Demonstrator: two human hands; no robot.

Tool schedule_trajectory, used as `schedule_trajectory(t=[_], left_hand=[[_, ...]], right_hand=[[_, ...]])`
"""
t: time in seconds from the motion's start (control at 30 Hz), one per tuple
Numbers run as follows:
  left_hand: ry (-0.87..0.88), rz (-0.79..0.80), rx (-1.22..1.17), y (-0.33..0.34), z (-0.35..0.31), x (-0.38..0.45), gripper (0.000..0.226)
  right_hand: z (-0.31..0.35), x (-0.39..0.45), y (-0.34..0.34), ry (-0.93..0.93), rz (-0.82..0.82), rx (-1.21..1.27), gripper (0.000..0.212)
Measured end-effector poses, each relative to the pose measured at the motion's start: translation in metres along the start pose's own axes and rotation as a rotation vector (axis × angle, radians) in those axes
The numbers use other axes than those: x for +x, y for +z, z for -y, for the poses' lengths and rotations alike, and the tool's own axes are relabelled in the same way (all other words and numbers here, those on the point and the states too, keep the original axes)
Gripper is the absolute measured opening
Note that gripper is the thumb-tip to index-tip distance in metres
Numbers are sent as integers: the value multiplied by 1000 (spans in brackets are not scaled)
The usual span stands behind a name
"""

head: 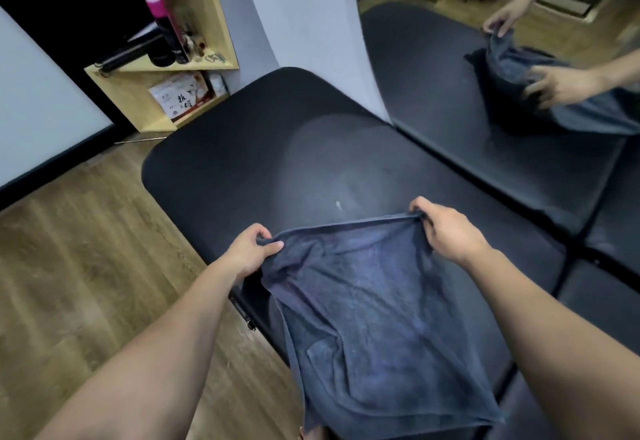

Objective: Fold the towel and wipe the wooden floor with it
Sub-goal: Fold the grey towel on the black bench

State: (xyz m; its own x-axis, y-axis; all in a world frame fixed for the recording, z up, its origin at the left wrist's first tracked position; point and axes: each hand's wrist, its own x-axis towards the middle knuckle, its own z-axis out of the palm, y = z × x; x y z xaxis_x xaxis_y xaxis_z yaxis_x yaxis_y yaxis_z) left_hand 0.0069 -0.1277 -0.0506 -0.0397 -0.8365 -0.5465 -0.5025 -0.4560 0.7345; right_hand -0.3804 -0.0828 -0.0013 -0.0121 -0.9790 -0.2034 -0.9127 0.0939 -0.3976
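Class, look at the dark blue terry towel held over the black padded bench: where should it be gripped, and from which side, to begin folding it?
Grip the dark blue terry towel at the two corners of its top hem, from above, as the left hand and right hand do. The hem stretches taut between them and the rest hangs flat.

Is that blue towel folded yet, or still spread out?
Spread: both hands, left and right, hold the towel open by its top corners.

Left hand and right hand each pinch a top corner of the dark blue towel, stretched above the black tabletop.
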Motion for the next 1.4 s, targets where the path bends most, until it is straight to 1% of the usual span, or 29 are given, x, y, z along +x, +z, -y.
schedule_trajectory(t=[0.1,0.17,0.23,0.33,0.4,0.43,0.5,0.53,0.63,0.7,0.73,0.8,0.87,0.9,0.97,1.07,1.13,1.17,1.23,1.27,1.33,1.4], left_hand=[[49,-25,99,4,1,-7,21],[102,-32,161,5,-1,-11,13],[177,-29,231,2,-7,-15,7],[277,-57,320,-8,-21,-19,10],[310,-95,327,-17,-33,-21,20],[324,-108,313,-22,-39,-23,26],[363,-115,258,-29,-54,-26,35],[387,-117,234,-32,-63,-28,35],[445,-176,162,-37,-89,-31,27],[468,-220,128,-46,-110,-29,27],[481,-219,144,-52,-121,-29,25],[497,-206,236,-69,-146,-30,11],[520,-270,288,-86,-174,-34,17],[543,-312,275,-95,-189,-39,20],[620,-388,204,-111,-217,-52,20],[785,-497,114,-126,-240,-79,19],[835,-505,83,-127,-234,-92,19],[806,-475,138,-124,-226,-95,19],[678,-404,255,-118,-207,-99,23],[649,-404,240,-115,-200,-99,27],[651,-465,160,-113,-196,-100,32],[653,-486,132,-114,-195,-105,34]], right_hand=[[-2,-4,-10,3,22,-33,20],[-3,-6,-16,71,66,-79,15],[-5,-7,-21,124,109,-175,11],[-9,-9,-28,151,147,-250,7],[-10,-10,-37,140,167,-296,3],[-9,-11,-42,123,161,-325,7],[-7,-11,-57,74,96,-367,15],[-5,-11,-67,61,44,-354,16],[4,-4,-99,87,-132,-207,15],[10,0,-119,77,-257,-92,15],[14,1,-128,58,-323,-40,14],[24,3,-146,6,-455,57,16],[33,6,-164,-23,-561,154,26],[36,9,-174,-17,-612,197,28],[43,15,-193,-20,-718,266,23],[52,14,-213,-142,-866,370,17],[51,6,-214,-205,-883,377,13],[50,2,-211,-220,-850,346,10],[45,-4,-200,-219,-721,273,8],[44,-6,-196,-215,-690,259,7],[46,-8,-191,-202,-702,295,8],[52,-11,-191,-169,-713,367,7]])
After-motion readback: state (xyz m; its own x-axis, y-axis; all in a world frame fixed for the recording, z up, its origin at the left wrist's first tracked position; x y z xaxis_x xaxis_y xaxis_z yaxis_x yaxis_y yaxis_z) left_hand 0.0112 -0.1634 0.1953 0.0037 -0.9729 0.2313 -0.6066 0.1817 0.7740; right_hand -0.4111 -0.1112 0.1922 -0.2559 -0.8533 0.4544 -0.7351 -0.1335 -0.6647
